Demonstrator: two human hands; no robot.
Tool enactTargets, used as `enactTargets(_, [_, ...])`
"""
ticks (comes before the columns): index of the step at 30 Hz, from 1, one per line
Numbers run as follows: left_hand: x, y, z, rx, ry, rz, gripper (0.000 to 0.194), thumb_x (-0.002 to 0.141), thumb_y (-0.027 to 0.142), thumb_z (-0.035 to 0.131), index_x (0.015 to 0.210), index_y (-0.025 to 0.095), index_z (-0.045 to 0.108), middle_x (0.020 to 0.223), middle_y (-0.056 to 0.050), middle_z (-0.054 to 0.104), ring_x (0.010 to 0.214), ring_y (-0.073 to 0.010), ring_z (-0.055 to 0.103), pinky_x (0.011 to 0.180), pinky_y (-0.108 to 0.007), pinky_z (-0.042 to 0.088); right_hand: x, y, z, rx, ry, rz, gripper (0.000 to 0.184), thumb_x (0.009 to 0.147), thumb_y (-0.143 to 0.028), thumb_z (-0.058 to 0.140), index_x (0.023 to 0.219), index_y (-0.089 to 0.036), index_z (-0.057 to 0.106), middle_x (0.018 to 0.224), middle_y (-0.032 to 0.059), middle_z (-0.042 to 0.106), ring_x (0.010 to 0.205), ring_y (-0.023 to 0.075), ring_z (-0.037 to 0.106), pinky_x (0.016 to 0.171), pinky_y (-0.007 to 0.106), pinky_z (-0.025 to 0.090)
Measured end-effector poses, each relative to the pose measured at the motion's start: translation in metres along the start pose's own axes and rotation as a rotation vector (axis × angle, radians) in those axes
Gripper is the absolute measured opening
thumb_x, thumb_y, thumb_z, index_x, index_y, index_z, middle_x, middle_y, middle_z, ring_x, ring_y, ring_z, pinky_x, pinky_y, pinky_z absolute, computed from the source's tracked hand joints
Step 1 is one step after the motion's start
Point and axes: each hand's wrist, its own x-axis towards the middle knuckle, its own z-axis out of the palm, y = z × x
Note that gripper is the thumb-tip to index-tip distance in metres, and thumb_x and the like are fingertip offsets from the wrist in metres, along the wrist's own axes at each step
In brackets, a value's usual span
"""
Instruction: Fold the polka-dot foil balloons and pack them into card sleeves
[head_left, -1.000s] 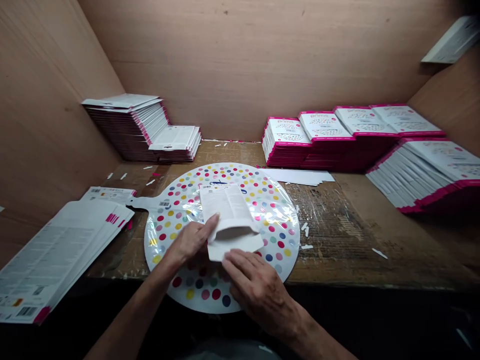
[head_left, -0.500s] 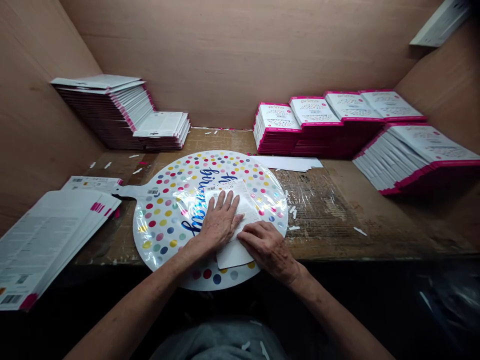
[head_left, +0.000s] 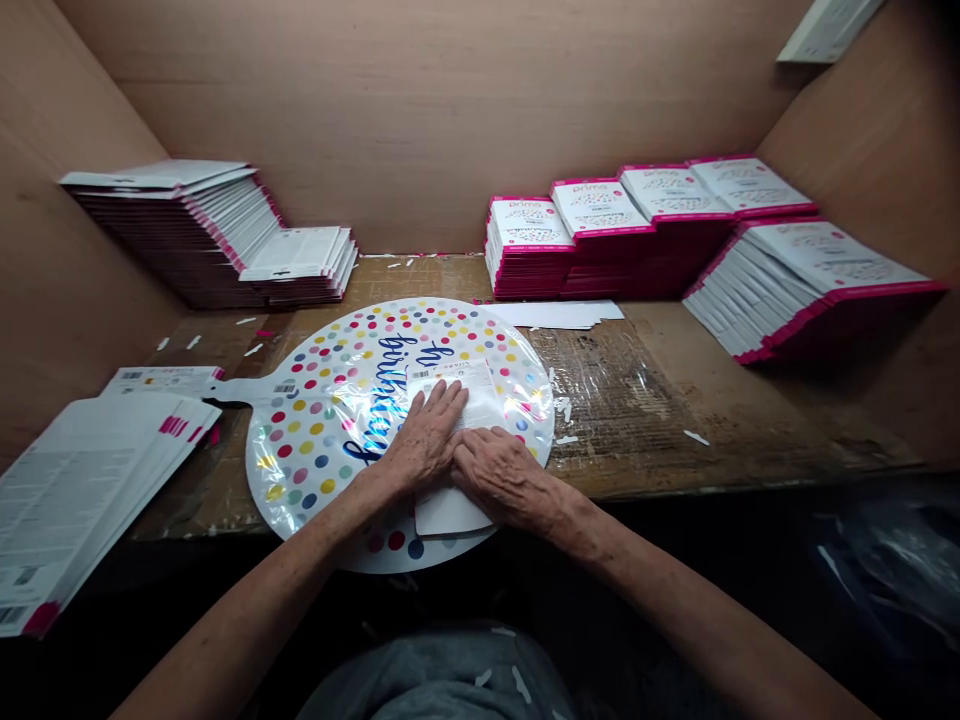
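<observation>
A flat round foil balloon (head_left: 315,425) with coloured dots and blue "birthday" lettering lies on the cardboard-covered table, its neck pointing left. On top of it rests a white printed card envelope (head_left: 450,512), slightly turned. My left hand (head_left: 429,435) is laid flat across the envelope's upper left part, fingers stretched out. Close beside it, my right hand (head_left: 506,475) is closed over the middle of the envelope, fingers bent and pressed together. Whatever its fingertips pinch is hidden under them.
Pink-edged packs stand in stacks at the back left (head_left: 161,235) and back right (head_left: 570,235). Fanned white envelopes (head_left: 67,500) overhang the left front edge. White strips (head_left: 570,315) lie behind the balloon, and paper scraps (head_left: 696,438) are scattered about.
My right hand has moved left across the envelope, from its right edge to its middle, up against my left hand. The left hand stays flat. The whole view has shifted slightly.
</observation>
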Motion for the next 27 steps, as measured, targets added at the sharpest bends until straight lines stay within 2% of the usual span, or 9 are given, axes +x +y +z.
enactTargets(4, [0.002,0.008,0.0,0.022,0.051,0.045,0.059,0.099,0.041,0.034,0.149,0.009,0.034,0.158,-0.018,0.03,0.149,-0.0335,0.017,0.118,-0.057,0.02,-0.061,0.006,-0.016,0.223,-0.077,0.045,0.028,0.101,-0.037,0.046,0.084,-0.018,0.057,0.07,-0.0005,0.061,0.058,0.0142,0.053,0.056,0.028,0.035])
enactTargets(6, [0.005,0.01,0.001,0.029,0.069,0.076,0.058,0.099,0.043,0.034,0.148,0.01,0.035,0.157,-0.018,0.032,0.149,-0.0331,0.019,0.118,-0.057,0.02,-0.088,0.008,-0.017,0.294,0.005,0.106,0.031,0.1,-0.04,0.049,0.078,-0.019,0.056,0.063,-0.0026,0.059,0.053,0.0126,0.053,0.053,0.026,0.035])
enactTargets(8, [0.009,0.01,0.003,0.019,0.087,0.099,0.057,0.099,0.043,0.037,0.146,0.011,0.038,0.157,-0.019,0.033,0.148,-0.033,0.021,0.118,-0.057,0.02,-0.099,0.007,-0.014,0.28,0.169,0.136,0.031,0.097,-0.045,0.053,0.085,-0.017,0.061,0.075,0.0031,0.066,0.067,0.0156,0.061,0.061,0.027,0.044])
enactTargets(11, [0.005,0.009,0.004,-0.063,0.181,0.115,0.054,0.096,0.043,0.046,0.14,0.011,0.044,0.154,-0.021,0.037,0.147,-0.0336,0.025,0.117,-0.057,0.023,-0.09,0.0,-0.001,0.171,0.339,0.057,0.039,0.095,-0.046,0.057,0.115,-0.013,0.063,0.113,0.016,0.067,0.106,0.0263,0.061,0.089,0.038,0.049])
enactTargets(13, [-0.009,0.01,0.003,-0.156,0.292,0.137,0.048,0.095,0.042,0.05,0.132,0.012,0.052,0.15,-0.022,0.043,0.145,-0.0324,0.031,0.116,-0.054,0.03,-0.081,-0.005,0.009,0.099,0.373,-0.001,0.036,0.096,-0.038,0.056,0.121,-0.012,0.062,0.121,0.0169,0.064,0.114,0.0278,0.058,0.097,0.042,0.047])
enactTargets(17, [-0.06,0.017,-0.001,-0.276,0.337,0.242,0.03,0.092,0.041,0.057,0.106,0.018,0.068,0.136,-0.016,0.058,0.139,-0.0292,0.041,0.11,-0.047,0.042,-0.078,-0.006,0.021,0.052,0.402,-0.036,0.027,0.096,-0.027,0.057,0.118,-0.014,0.064,0.121,0.0142,0.066,0.114,0.0262,0.058,0.097,0.041,0.047])
enactTargets(21, [-0.1,0.024,0.002,-0.256,0.242,0.244,0.05,0.075,0.056,0.072,0.11,0.02,0.07,0.142,-0.019,0.053,0.14,-0.0375,0.038,0.108,-0.056,0.042,-0.083,-0.002,0.018,0.087,0.403,-0.052,0.025,0.096,-0.029,0.057,0.115,-0.015,0.066,0.118,0.0131,0.068,0.109,0.0251,0.06,0.094,0.041,0.048])
enactTargets(24, [-0.101,0.028,0.005,-0.278,0.252,0.186,0.041,0.081,0.053,0.068,0.106,0.021,0.073,0.147,-0.018,0.047,0.143,-0.0377,0.033,0.109,-0.056,0.042,-0.072,-0.001,0.012,0.207,0.374,0.051,0.022,0.099,-0.031,0.052,0.103,-0.018,0.07,0.104,0.0096,0.072,0.094,0.021,0.063,0.084,0.035,0.05])
enactTargets(27, [-0.087,0.032,0.008,-0.273,0.297,0.027,0.031,0.095,0.037,0.051,0.086,0.021,0.076,0.138,-0.013,0.057,0.141,-0.0342,0.038,0.11,-0.052,0.042,-0.053,-0.002,0.012,0.383,0.281,0.325,0.027,0.099,-0.032,0.051,0.084,-0.02,0.069,0.082,0.0043,0.07,0.074,0.0154,0.064,0.069,0.027,0.05])
